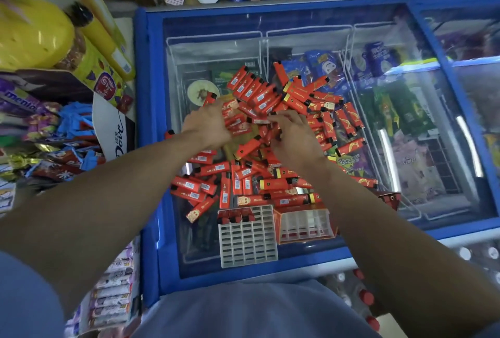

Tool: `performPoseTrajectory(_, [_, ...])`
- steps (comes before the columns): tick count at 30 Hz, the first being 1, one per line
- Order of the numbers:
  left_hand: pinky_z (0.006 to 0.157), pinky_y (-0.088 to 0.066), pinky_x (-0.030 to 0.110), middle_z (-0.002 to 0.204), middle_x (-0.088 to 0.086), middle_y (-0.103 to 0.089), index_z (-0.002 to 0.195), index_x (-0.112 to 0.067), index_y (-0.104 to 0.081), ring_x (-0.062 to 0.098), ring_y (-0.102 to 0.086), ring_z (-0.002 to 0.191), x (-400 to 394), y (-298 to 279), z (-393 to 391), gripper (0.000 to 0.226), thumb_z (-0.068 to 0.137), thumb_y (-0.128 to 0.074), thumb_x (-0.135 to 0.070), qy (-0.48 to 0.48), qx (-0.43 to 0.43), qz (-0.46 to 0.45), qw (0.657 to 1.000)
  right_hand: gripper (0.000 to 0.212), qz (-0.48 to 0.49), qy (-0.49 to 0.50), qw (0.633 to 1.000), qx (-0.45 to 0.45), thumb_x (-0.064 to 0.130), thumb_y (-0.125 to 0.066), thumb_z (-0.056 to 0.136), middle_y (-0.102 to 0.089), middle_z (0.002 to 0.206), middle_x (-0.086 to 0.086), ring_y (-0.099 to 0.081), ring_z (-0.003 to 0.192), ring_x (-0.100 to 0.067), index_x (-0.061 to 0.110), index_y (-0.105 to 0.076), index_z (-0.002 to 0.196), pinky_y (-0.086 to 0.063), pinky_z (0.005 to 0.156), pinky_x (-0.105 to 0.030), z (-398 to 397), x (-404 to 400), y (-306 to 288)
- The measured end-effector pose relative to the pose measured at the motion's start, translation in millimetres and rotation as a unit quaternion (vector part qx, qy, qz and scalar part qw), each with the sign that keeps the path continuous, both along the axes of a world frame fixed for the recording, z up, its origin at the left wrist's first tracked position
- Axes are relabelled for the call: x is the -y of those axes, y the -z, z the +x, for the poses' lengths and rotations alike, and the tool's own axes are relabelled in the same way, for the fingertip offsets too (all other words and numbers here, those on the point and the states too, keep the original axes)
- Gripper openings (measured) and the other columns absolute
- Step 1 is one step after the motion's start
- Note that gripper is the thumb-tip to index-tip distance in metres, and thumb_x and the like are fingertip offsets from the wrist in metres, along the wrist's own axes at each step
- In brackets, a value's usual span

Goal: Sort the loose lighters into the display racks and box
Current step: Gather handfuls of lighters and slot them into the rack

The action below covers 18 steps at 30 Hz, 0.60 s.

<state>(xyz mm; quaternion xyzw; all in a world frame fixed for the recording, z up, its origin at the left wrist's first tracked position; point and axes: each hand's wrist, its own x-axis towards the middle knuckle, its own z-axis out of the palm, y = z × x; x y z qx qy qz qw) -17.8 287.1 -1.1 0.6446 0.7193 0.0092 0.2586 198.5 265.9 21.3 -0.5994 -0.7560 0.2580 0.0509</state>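
Both of our hands work the middle of the frame: our left hand (207, 126) curls round a small bunch of lighters, one red end poking out above the knuckles, while our right hand (293, 135) has its fingers bent into the heap, pinching at a lighter there. We gather several at once, we judge, because loading one by one would be slow. The loose lighters (259, 132) lie scattered over the freezer lid (405, 48), a flat glass top that serves us as a bench. At lower centre we keep the white grid rack (247, 243) close, only its top row partly filled, and just right of it the red box (304, 225), so each handful travels a short way.
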Motion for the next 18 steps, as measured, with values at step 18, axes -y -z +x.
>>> performPoseTrajectory(18, [0.084, -0.056, 0.049, 0.082, 0.021, -0.070, 0.088, -0.004, -0.074, 0.033, -0.068, 0.073, 128.9, -60.7, 9.9, 0.023, 0.066, -0.080, -0.007, -0.287, 0.563, -0.137, 0.762, 0.009, -0.166, 0.118, 0.908, -0.367, 0.031, -0.076, 0.091, -0.073, 0.084, 0.008, -0.069, 0.082, -0.010, 0.023, -0.075, 0.088, -0.057, 0.083, -0.031, -63.7, 68.4, -57.1])
